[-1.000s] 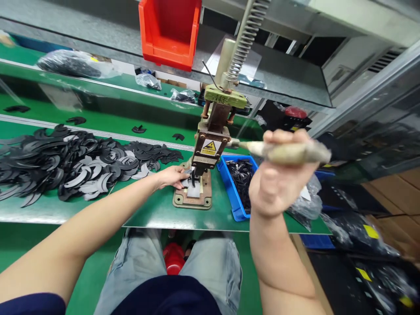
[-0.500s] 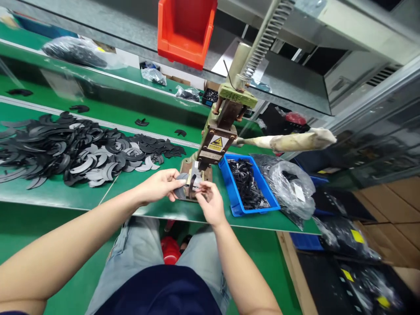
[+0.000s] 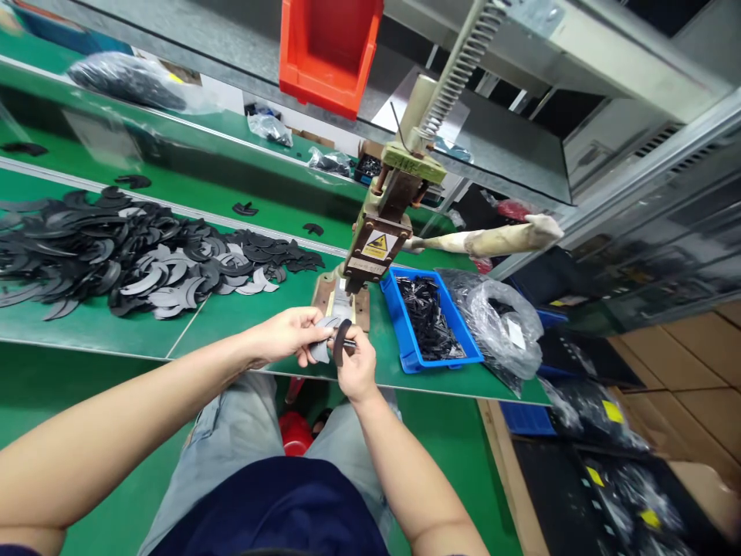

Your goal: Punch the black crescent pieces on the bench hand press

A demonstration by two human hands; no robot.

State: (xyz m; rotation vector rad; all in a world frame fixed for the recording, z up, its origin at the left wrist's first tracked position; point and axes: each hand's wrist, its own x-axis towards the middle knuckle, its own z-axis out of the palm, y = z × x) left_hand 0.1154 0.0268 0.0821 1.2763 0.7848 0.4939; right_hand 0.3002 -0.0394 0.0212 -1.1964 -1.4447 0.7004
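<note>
In the head view my left hand [image 3: 295, 337] is closed, thumb and fingers pinching grey curved plastic pieces [image 3: 320, 349]. Close beside it, my right hand [image 3: 357, 367] grips a black curved plastic piece [image 3: 341, 344], its arc standing up between the two hands. Whether the black piece touches the grey ones I cannot tell. Both hands are at the table's front edge, just in front of the base [image 3: 362, 309] of a hand press [image 3: 379, 243]. The press carries a yellow warning label, and its wrapped lever [image 3: 492, 238] sticks out to the right.
A large heap of black and grey curved pieces [image 3: 144, 255] covers the table's left side. Right of the press stands a blue bin [image 3: 411, 359] full of small black parts, beside a clear plastic bag [image 3: 509, 324]. An orange bin [image 3: 329, 58] hangs above.
Both hands have drawn back from the press base toward me. The black curved piece, earlier over the base, is now in my right hand, away from the press.
</note>
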